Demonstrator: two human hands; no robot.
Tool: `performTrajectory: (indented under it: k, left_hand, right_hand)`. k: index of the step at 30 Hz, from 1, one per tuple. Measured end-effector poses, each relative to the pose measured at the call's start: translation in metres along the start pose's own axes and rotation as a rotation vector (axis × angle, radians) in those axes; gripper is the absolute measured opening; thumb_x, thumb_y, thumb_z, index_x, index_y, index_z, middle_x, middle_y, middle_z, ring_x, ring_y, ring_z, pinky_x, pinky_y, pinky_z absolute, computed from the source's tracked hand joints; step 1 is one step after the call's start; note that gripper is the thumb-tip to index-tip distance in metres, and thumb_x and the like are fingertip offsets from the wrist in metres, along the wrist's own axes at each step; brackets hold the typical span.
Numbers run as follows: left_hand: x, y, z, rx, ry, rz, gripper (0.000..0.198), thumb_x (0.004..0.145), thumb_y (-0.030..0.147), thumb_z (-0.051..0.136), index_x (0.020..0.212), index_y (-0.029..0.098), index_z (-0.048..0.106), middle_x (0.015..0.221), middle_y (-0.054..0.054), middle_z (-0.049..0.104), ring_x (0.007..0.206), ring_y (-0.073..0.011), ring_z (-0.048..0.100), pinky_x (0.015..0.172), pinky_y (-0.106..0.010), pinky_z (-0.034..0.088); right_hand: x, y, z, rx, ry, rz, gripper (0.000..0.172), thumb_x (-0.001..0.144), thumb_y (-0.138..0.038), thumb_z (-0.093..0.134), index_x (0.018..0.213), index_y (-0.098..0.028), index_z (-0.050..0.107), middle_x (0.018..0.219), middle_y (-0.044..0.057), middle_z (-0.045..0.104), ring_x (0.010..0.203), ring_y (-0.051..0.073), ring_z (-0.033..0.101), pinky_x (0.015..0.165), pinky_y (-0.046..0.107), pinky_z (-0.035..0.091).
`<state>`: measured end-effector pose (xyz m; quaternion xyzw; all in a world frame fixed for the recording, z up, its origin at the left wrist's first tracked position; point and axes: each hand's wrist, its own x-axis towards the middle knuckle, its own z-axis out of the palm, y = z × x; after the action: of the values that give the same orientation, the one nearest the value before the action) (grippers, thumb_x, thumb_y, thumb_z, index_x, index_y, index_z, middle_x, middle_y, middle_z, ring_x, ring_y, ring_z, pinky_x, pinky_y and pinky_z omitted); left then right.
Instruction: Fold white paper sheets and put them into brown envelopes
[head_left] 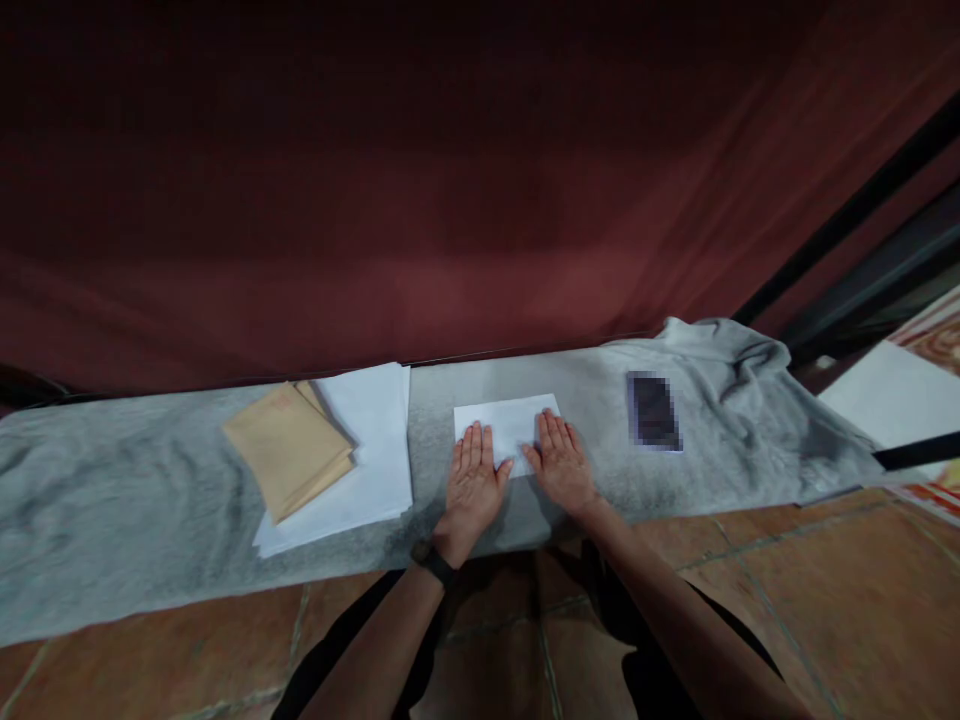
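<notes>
A white sheet of paper (510, 425), small and apparently folded, lies flat on the grey cloth in front of me. My left hand (476, 475) rests palm down over its left end, fingers stretched out and pointing away from me. Over the right end lies my right hand (562, 465), also flat with the fingers extended. The middle of the paper shows between both hands. Their palms hide its lower corners.
Grey cloth (442, 380) covers a long, narrow surface. To the left, brown envelopes (289, 445) lie on a stack of white paper (382, 440). A pixelated dark rectangular object (654, 412) is at right, near bunched cloth (739, 355). Behind stands a dark red panel (450, 250).
</notes>
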<state>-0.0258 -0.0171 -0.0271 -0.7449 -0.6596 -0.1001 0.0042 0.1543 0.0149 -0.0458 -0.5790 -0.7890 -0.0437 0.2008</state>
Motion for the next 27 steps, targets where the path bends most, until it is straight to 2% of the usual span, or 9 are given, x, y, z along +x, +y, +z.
performTrajectory:
  k: [6,11,15,20,23,27]
  left_hand:
    - [-0.005,-0.005,-0.004,0.006,-0.003,-0.056,0.071,0.105,0.047,0.034,0.158,0.001,0.031,0.166,-0.024,0.031,0.157,-0.0318,0.026,0.125,-0.051,0.031]
    - [-0.005,-0.003,-0.011,-0.024,0.028,-0.102,0.068,0.106,0.042,0.032,0.159,0.000,0.028,0.164,-0.025,0.033,0.156,-0.0329,0.026,0.127,-0.055,0.026]
    - [-0.005,0.012,-0.017,-0.079,0.013,0.004,0.065,0.106,0.038,0.031,0.161,0.003,0.025,0.168,-0.021,0.027,0.158,-0.0291,0.021,0.129,-0.052,0.024]
    - [-0.010,0.033,-0.012,-0.105,-0.080,0.132,0.061,0.103,0.024,0.031,0.159,0.002,0.027,0.169,-0.019,0.026,0.159,-0.0264,0.019,0.130,-0.047,0.022]
    - [-0.012,0.034,-0.008,-0.097,-0.109,0.145,0.061,0.101,0.019,0.029,0.159,0.002,0.027,0.168,-0.020,0.028,0.158,-0.0270,0.020,0.129,-0.049,0.023]
    - [-0.015,0.028,-0.005,-0.091,-0.092,0.128,0.061,0.103,0.025,0.031,0.159,0.003,0.028,0.168,-0.019,0.030,0.158,-0.0265,0.020,0.129,-0.049,0.024]
  right_hand:
    - [-0.005,0.010,-0.001,-0.030,0.009,0.018,0.070,0.108,-0.049,0.034,0.156,0.002,0.036,0.159,0.027,0.042,0.148,0.035,0.040,0.121,0.052,0.032]
    - [-0.008,0.016,-0.005,-0.021,-0.013,0.072,0.072,0.107,-0.049,0.034,0.158,0.002,0.033,0.159,0.028,0.041,0.148,0.037,0.040,0.121,0.056,0.030]
    - [-0.005,0.011,-0.014,0.016,-0.058,0.064,0.066,0.108,-0.043,0.032,0.161,-0.004,0.029,0.163,0.024,0.037,0.151,0.035,0.037,0.122,0.057,0.027]
    - [-0.008,-0.011,-0.021,0.162,-0.208,-0.120,0.058,0.110,-0.038,0.024,0.163,-0.015,0.031,0.168,0.012,0.031,0.156,0.025,0.029,0.126,0.049,0.026]
    - [-0.013,-0.016,-0.020,0.173,-0.229,-0.158,0.059,0.110,-0.039,0.025,0.160,-0.012,0.036,0.166,0.014,0.036,0.155,0.025,0.030,0.127,0.047,0.024]
    - [-0.018,-0.012,-0.017,0.154,-0.177,-0.138,0.063,0.109,-0.045,0.030,0.161,-0.010,0.034,0.165,0.015,0.038,0.154,0.026,0.033,0.127,0.048,0.025]
